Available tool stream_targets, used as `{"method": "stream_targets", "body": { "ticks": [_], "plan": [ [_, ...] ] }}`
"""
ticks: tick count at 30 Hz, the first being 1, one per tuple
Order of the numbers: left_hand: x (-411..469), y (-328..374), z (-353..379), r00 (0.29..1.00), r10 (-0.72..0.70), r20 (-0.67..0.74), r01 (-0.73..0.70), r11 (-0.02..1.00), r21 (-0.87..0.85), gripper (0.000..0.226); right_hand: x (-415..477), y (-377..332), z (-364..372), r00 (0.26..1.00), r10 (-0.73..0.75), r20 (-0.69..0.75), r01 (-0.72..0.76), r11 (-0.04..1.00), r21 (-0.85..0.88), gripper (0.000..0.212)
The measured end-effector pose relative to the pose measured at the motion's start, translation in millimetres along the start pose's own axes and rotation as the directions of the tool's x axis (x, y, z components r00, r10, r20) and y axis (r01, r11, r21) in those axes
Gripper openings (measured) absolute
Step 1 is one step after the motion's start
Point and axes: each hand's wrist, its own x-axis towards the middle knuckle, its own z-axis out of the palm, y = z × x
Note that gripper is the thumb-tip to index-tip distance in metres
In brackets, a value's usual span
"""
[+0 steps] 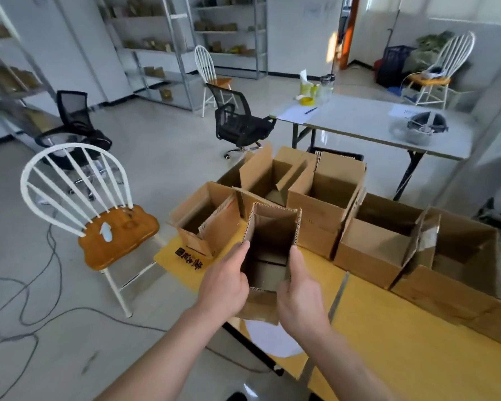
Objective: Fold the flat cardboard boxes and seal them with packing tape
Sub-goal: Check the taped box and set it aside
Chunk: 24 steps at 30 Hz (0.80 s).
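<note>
A small brown cardboard box (272, 227) stands opened up, top flaps raised, over the near corner of the yellow table (388, 328). My left hand (224, 280) grips its left wall, thumb along the upper edge. Opposite it, my right hand (300, 293) holds the right wall the same way. The box's inside is dark and its bottom flaps look folded in. Several other opened boxes (327, 198) stand behind it on the table. No packing tape shows near my hands.
A white chair with a wooden seat (119, 235) stands left of the table. Cables (26, 299) trail on the floor. Two black office chairs (237, 123), a grey table (368, 123) with papers and a helmet, and shelving lie farther back.
</note>
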Motion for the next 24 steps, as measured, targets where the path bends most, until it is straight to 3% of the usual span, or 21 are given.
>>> {"method": "stream_targets", "body": {
  "ticks": [11, 24],
  "plan": [
    [105, -81, -17, 0.981, 0.093, 0.172, -0.091, 0.996, -0.017, 0.068, 73, -39, 70, 0.981, 0.160, -0.107, -0.169, 0.982, -0.082, 0.068],
    [131, -109, -28, 0.954, 0.086, 0.287, -0.104, 0.993, 0.048, 0.068, 91, -49, 111, 0.971, 0.212, -0.114, -0.223, 0.971, -0.089, 0.071]
  ]
}}
